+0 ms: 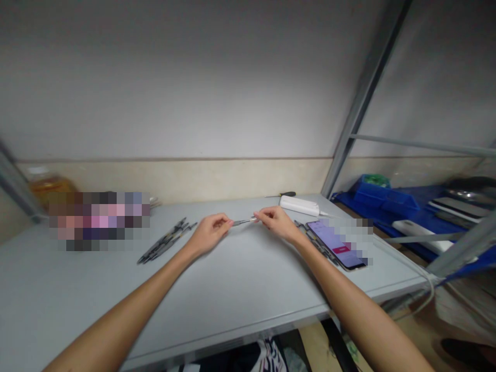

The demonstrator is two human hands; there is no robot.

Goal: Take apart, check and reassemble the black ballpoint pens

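Two bare hands meet over a pale grey bench (217,294), seen from the wearer's own viewpoint, with both forearms reaching in from the near edge. Between them is a slim pen (243,221), grey toward the left and silvery toward the right, lying almost level above the middle of the bench, nearer its back edge than its front. The left hand (211,232) has its grip pinched on the grey end, thumb against fingers. The right hand (277,221) has its grip pinched at the silvery end; its fingertips hide the very tip.

Left of the left hand, a loose bundle of grey pens (165,242) lies slantwise on the bench. Beyond the right forearm, toward the right edge, more dark pens (315,243) lie just beside a phone (335,245) with a lit purple screen, partly blurred out. Near the back right corner sit a white power strip (299,205) and, just behind it, a dark-handled screwdriver (287,195). At the back left corner, a bottle of amber liquid (50,183) stands behind a pixelated patch.
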